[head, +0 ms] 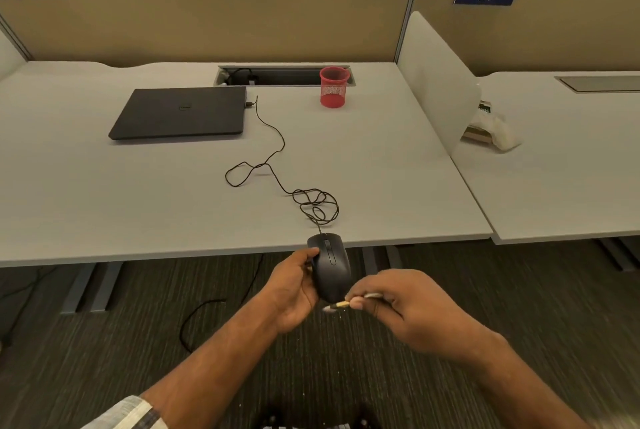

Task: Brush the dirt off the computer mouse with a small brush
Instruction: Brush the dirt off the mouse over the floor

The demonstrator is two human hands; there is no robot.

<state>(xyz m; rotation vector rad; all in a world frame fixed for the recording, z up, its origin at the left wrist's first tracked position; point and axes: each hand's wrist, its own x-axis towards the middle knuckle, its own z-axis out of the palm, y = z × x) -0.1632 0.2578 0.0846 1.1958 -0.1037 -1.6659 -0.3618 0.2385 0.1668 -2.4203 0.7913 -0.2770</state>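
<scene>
A black wired computer mouse (330, 264) is held in the air just off the desk's front edge, top side up, wheel end pointing away from me. My left hand (294, 290) grips it from the left side. My right hand (405, 307) pinches a small brush (337, 305) with a metal ferrule and pale bristles. The bristle tip sits at the mouse's near end. A few pale specks float just below the brush. The mouse cable (277, 169) trails in loops across the desk to a closed black laptop (181, 113).
A red mesh pen cup (333, 86) stands by the open cable tray (284, 76) at the back of the grey desk (138, 207). A white divider (436, 82) separates the neighbouring desk, where a white bag (491, 125) lies. A loose black cable (197, 318) lies on the carpet.
</scene>
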